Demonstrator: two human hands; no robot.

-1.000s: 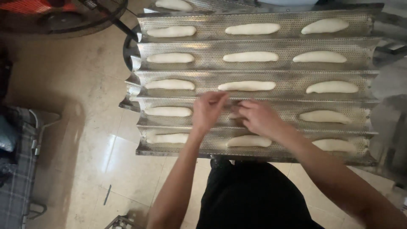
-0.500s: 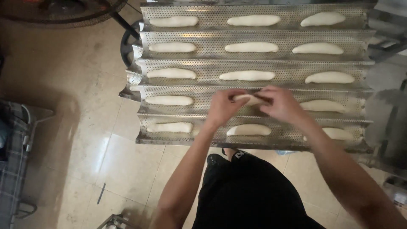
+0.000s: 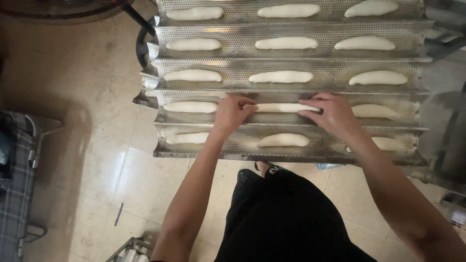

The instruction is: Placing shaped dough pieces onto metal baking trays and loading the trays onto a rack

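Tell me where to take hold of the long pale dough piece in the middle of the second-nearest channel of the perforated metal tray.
Grip the long pale dough piece at its two tapered ends, coming down from above. It lies lengthwise in a channel of the perforated metal tray, whose ridges block the long sides. The left hand and right hand sit at those ends; soft dough likely sags if lifted at one point.

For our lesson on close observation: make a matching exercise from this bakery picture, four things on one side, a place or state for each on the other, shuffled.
Things:
1. left hand
2. right hand
3. shoes
4. perforated tray

Places or states:
a. on the tiled floor below the tray's near edge
b. at the right end of the middle dough piece
c. carries rows of pale dough
d. at that piece's left end

Pairs: 1-d, 2-b, 3-a, 4-c
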